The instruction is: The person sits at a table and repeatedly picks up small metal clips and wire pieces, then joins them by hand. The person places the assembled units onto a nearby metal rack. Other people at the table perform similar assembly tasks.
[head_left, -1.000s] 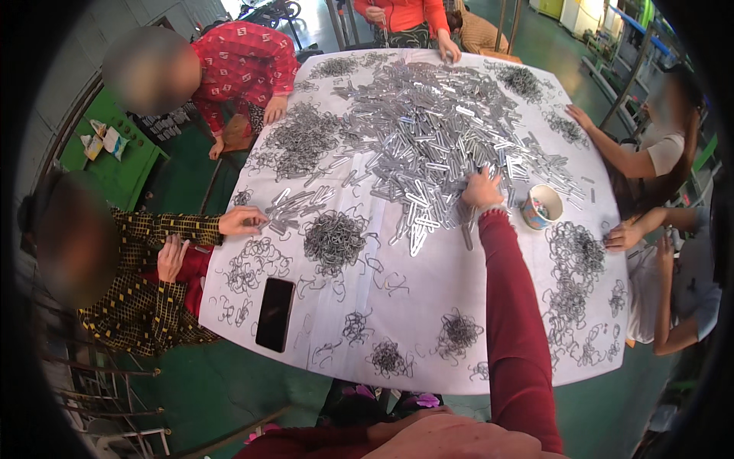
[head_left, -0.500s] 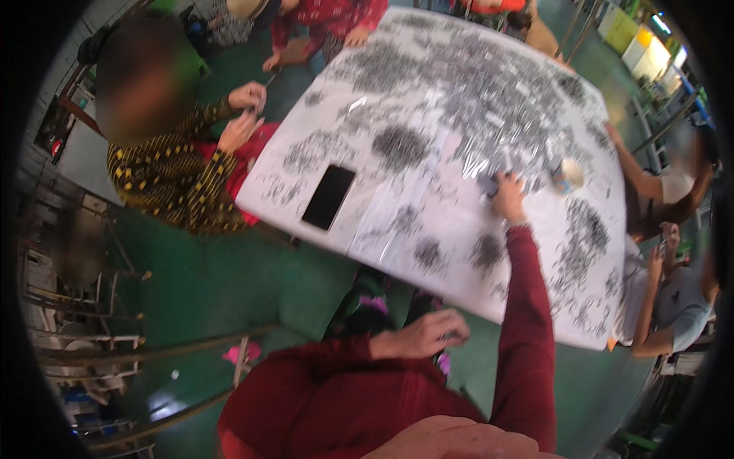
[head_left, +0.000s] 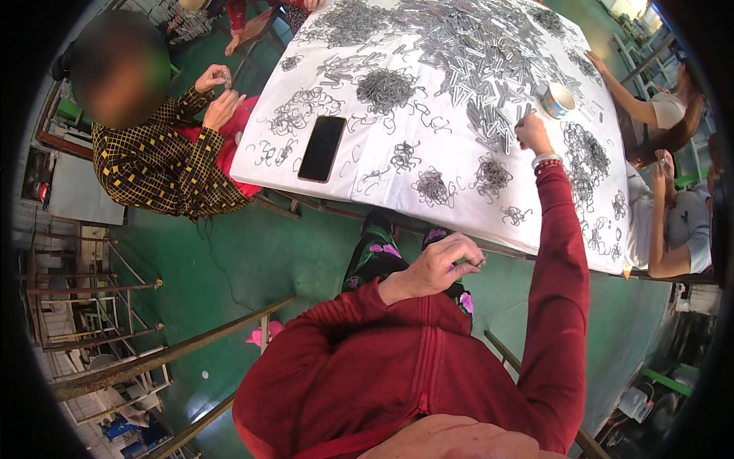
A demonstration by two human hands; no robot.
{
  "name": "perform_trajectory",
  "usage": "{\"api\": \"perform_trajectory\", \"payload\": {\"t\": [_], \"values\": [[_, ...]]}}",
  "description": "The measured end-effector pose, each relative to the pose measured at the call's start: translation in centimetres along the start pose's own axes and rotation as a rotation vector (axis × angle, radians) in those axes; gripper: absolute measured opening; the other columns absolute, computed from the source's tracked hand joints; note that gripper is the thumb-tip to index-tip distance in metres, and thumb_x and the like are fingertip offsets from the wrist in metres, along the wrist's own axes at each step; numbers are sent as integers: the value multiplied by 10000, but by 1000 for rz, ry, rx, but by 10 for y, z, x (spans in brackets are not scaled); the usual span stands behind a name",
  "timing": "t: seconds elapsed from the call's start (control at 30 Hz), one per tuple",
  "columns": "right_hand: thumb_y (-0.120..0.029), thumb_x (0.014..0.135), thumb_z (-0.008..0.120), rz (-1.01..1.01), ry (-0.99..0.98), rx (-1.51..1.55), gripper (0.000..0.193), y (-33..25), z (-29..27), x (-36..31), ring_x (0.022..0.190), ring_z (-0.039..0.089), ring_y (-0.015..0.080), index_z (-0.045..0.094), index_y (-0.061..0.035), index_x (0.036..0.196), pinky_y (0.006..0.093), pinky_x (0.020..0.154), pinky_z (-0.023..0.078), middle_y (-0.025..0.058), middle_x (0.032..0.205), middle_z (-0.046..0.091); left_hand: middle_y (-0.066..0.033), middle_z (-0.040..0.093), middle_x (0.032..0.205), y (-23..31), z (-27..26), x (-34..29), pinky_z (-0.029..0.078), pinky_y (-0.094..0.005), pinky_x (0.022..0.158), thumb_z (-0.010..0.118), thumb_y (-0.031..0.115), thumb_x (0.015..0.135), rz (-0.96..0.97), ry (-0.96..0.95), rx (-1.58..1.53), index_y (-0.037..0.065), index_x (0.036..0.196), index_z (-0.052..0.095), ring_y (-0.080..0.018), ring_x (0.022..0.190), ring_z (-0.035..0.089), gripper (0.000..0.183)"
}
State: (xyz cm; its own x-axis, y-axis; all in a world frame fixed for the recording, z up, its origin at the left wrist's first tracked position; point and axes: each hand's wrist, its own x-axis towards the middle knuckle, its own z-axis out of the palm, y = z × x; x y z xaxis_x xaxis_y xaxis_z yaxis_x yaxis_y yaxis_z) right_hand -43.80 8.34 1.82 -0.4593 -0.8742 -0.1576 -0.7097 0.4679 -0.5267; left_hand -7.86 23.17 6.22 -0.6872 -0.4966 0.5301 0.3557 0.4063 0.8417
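My right hand [head_left: 533, 135] reaches over the white-covered table, a bracelet at its wrist. Its fingers are drawn together at the lower edge of a big heap of short grey metal strips [head_left: 475, 53]; whatever they pinch is too small to make out. Just above it stands a paper cup [head_left: 559, 100]. Small piles of thin dark curved wire pieces [head_left: 491, 176] lie between that hand and the near table edge. My left hand [head_left: 445, 265] is held above my lap, off the table, its fingers curled closed, hiding anything inside.
A black phone [head_left: 322, 149] lies on the white table cover [head_left: 306, 69], left of centre. A person in a yellow-and-black patterned top [head_left: 157, 157] sits at the left. Other people sit at the right and far sides. Wooden rails [head_left: 172, 352] stand beside me at lower left.
The view has shifted, with the table sitting higher in the picture. My right hand has moved right and nearer the paper cup; my left hand stays curled above my lap.
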Motion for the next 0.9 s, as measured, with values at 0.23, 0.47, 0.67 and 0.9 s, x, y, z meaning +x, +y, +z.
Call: {"api": "perform_trajectory", "payload": {"t": [0.23, 0.47, 0.67, 0.9], "values": [[-33, 659, 661, -133, 276, -166, 220, 39, 53, 0, 562, 658, 283, 615, 109, 821, 319, 447, 541, 198, 664, 633, -96, 599, 890, 1, -3, -10, 512, -298, 674, 650, -9, 795, -8, 23, 2, 27, 848, 519, -201, 824, 603, 146], [-13, 716, 616, 25, 134, 683, 215, 8, 20, -71, 651, 622, 160, 603, 66, 917, 264, 596, 530, 116, 729, 638, -95, 593, 864, -5, -10, -2, 502, -305, 689, 631, -50, 792, -23, 59, 15, 12, 840, 504, -200, 813, 605, 149], [67, 785, 593, -174, 6, 865, 192, -57, 16, -239, 697, 605, 116, 597, 69, 976, 235, 656, 507, 77, 769, 633, -74, 599, 843, -19, -21, 8, 487, -309, 697, 646, -3, 795, -66, 76, 108, 11, 859, 540, -202, 796, 600, 125], [105, 789, 606, -167, 140, 932, 313, -94, 10, -293, 728, 595, 97, 580, 75, 1100, 221, 677, 505, 49, 805, 627, -86, 588, 864, -19, -18, 21, 478, -341, 711, 657, 25, 782, -100, -42, 188, 15, 875, 552, -243, 810, 585, 140]]}}
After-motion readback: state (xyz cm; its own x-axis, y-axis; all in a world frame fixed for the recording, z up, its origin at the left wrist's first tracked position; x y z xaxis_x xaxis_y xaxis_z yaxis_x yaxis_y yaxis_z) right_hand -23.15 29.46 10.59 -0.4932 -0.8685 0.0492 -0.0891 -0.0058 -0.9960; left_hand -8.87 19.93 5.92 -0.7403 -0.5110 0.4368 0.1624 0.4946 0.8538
